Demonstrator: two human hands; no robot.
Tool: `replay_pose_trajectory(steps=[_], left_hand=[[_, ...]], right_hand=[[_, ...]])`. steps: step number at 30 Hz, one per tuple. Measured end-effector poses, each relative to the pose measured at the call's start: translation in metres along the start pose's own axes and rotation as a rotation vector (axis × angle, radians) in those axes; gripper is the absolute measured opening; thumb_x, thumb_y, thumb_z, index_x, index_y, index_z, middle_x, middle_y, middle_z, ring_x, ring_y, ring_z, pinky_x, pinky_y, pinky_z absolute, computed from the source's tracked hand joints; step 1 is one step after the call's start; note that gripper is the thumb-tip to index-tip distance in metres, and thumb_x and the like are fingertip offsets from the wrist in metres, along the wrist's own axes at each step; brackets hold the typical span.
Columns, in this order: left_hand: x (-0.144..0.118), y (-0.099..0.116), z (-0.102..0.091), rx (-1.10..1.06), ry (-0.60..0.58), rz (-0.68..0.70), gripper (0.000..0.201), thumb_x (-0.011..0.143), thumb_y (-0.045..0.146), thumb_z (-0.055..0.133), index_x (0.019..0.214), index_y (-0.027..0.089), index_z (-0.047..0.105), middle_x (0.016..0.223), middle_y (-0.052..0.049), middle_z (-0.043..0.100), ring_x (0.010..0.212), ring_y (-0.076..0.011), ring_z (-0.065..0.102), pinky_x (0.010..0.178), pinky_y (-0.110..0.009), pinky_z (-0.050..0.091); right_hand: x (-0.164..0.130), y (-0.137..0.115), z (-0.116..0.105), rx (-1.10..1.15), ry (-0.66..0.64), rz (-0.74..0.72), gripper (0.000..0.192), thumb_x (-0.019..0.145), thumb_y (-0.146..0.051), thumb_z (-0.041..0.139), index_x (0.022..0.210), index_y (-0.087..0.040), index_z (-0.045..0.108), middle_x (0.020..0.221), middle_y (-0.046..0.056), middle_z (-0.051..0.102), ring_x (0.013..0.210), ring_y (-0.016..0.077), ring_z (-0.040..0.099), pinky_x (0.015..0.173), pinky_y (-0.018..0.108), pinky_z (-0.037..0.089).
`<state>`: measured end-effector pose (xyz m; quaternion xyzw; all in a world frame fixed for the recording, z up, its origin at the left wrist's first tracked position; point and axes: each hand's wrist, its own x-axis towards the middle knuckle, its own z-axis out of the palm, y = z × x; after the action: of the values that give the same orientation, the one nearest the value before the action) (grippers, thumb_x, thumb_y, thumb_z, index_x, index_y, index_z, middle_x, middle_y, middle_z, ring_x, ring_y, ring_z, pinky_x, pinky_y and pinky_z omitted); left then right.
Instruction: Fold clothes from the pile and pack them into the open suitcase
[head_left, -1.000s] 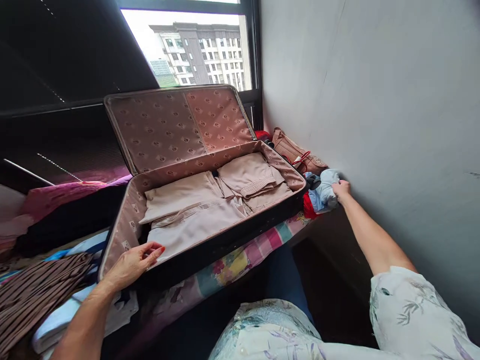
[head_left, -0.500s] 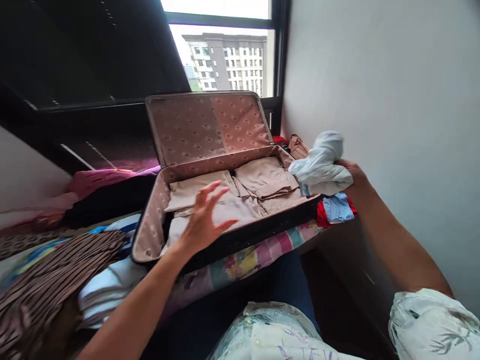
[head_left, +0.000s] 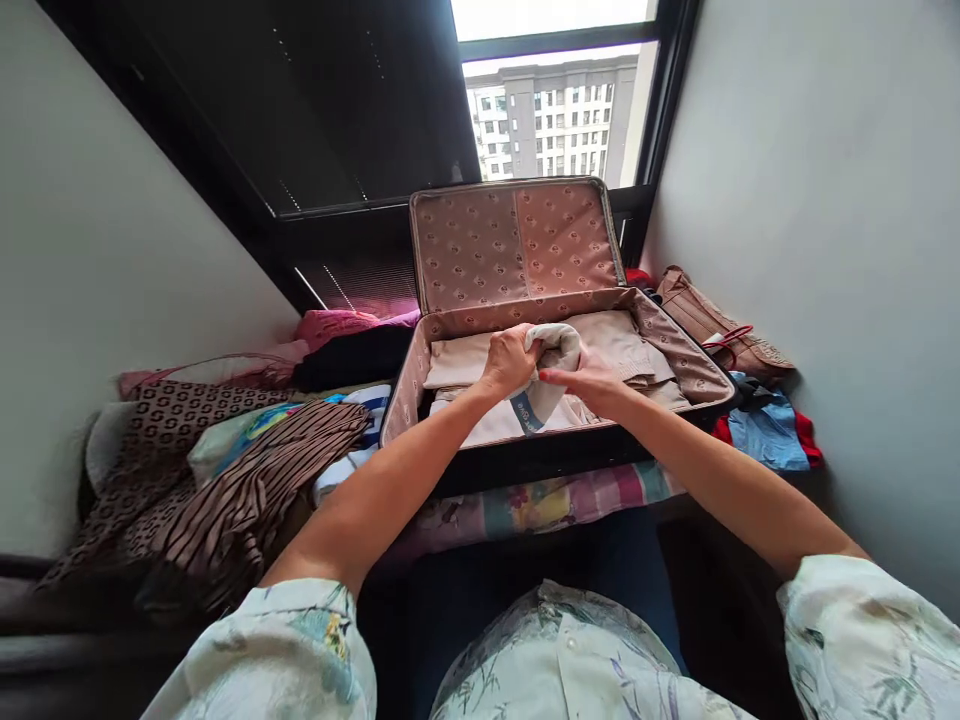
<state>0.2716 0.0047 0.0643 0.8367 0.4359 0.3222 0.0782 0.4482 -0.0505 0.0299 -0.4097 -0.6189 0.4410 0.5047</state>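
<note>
Both my hands hold a bundle of white socks (head_left: pixel 553 398) above the open suitcase (head_left: pixel 517 250). My left hand (head_left: pixel 510 362) is closed on the left edge of its rolled cuff. My right hand (head_left: pixel 594 386) grips it from the right, thumb pointing inward at the opening. A blue-grey band with pale lettering shows on the lower part of the socks. Beneath my hands, folded beige clothes (head_left: pixel 609 335) lie in the suitcase, partly hidden by my hands and the socks.
Striped brown clothing (head_left: pixel 277 470), a patterned brown cloth (head_left: pixel 180 425) and pink fabric (head_left: pixel 337 323) are heaped left of the suitcase. To the right lie a brown bag (head_left: pixel 705 320) and a light blue cloth (head_left: pixel 769 432) over red fabric. A wall and window stand behind.
My right hand has brought the socks leftward from beside the suitcase to above it. My left hand, open before, has closed on them. The view has turned left.
</note>
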Motion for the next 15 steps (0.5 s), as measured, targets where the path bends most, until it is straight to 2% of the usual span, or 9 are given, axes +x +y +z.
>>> replay_pose_trajectory(steps=[2,6,8,10,13,15], left_hand=[[0.006,-0.014,-0.011,0.028,-0.003,-0.029,0.022,0.1,0.027,0.059,0.109,0.015,0.076,0.1,-0.011,0.079,0.092,-0.0226,0.073,0.089,-0.033,0.054],[0.011,-0.044,-0.043,0.104,0.016,-0.009,0.025,0.099,0.026,0.059,0.114,0.015,0.075,0.103,-0.01,0.079,0.097,-0.0233,0.073,0.092,-0.032,0.054],[0.012,-0.057,-0.057,0.133,-0.01,0.063,0.027,0.1,0.028,0.056,0.116,0.017,0.074,0.109,-0.009,0.078,0.103,-0.024,0.072,0.096,-0.034,0.054],[0.01,-0.068,-0.062,0.142,-0.044,0.164,0.03,0.1,0.028,0.052,0.117,0.017,0.074,0.116,-0.011,0.076,0.11,-0.0248,0.071,0.101,-0.036,0.053],[-0.008,-0.081,-0.052,0.119,-0.135,0.24,0.032,0.095,0.022,0.05,0.117,0.016,0.072,0.12,-0.015,0.073,0.118,-0.0269,0.067,0.109,-0.042,0.051],[-0.03,-0.091,-0.035,0.034,-0.272,0.201,0.034,0.088,0.021,0.054,0.117,0.017,0.072,0.121,-0.017,0.071,0.12,-0.0287,0.066,0.112,-0.048,0.049]], right_hand=[[0.011,0.012,0.001,-0.157,0.092,-0.017,0.058,0.075,-0.048,0.076,0.125,-0.023,0.064,0.107,0.005,0.073,0.096,0.0237,0.064,0.083,0.034,0.055],[0.039,0.016,-0.027,-0.612,0.071,0.015,0.024,0.076,-0.027,0.062,0.097,-0.021,0.071,0.083,0.001,0.07,0.082,0.0193,0.062,0.075,0.027,0.048],[0.05,0.005,-0.042,-0.888,0.057,-0.061,0.019,0.078,-0.022,0.059,0.092,-0.021,0.072,0.083,0.003,0.071,0.084,0.0208,0.062,0.077,0.028,0.047],[0.055,-0.008,-0.05,-1.139,0.031,-0.209,0.023,0.08,-0.019,0.061,0.099,-0.018,0.074,0.097,0.01,0.074,0.097,0.0255,0.063,0.087,0.032,0.048],[0.046,-0.007,-0.044,-1.376,-0.144,-0.344,0.029,0.085,-0.015,0.06,0.11,-0.012,0.075,0.113,0.02,0.073,0.113,0.0317,0.062,0.099,0.039,0.046],[0.033,0.011,-0.035,-1.38,-0.378,-0.245,0.029,0.086,-0.011,0.058,0.108,-0.012,0.076,0.113,0.02,0.074,0.112,0.0306,0.064,0.1,0.039,0.047]])
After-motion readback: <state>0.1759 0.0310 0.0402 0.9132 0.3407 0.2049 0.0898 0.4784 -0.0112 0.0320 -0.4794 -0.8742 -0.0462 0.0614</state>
